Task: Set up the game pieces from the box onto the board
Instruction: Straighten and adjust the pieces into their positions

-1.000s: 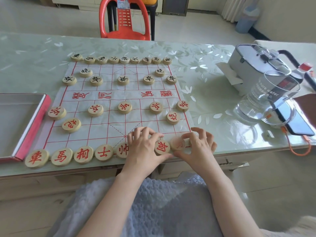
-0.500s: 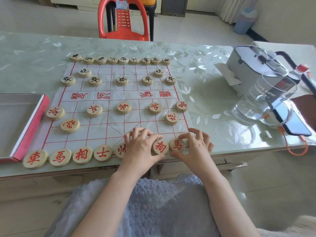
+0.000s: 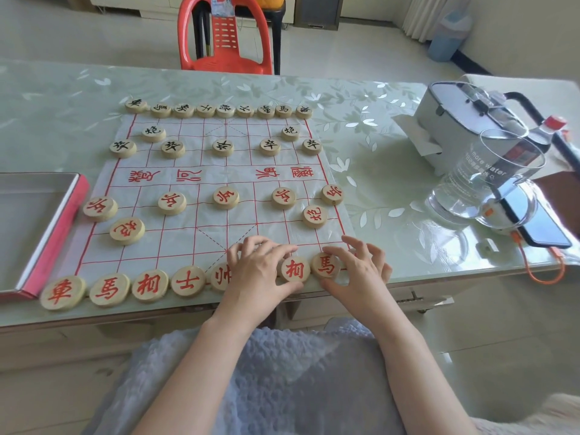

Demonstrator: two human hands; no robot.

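Head cam: both forearms reach in from the bottom edge, hands palm-down at the near edge of the xiangqi board, a white cloth with a red grid on the glass-topped table.

Left hand: fingers curled and slightly spread over the near row, thumb against the front edge of the red elephant piece, fingertips at its far side. It looks pinched, not lifted. The hand also covers the right part of the red general piece; cannot tell what lies under the palm.

Right hand: fingers fanned and arched, thumb below and fingertips behind the red horse piece. Loose grasp, piece flat on the board, touching the elephant.

Near row left of the hands: chariot, horse, elephant, advisor, side by side. Red soldiers and cannons stand further in; black pieces fill the far side.

Box, red-sided, sits just left of the board; the visible part holds no pieces.
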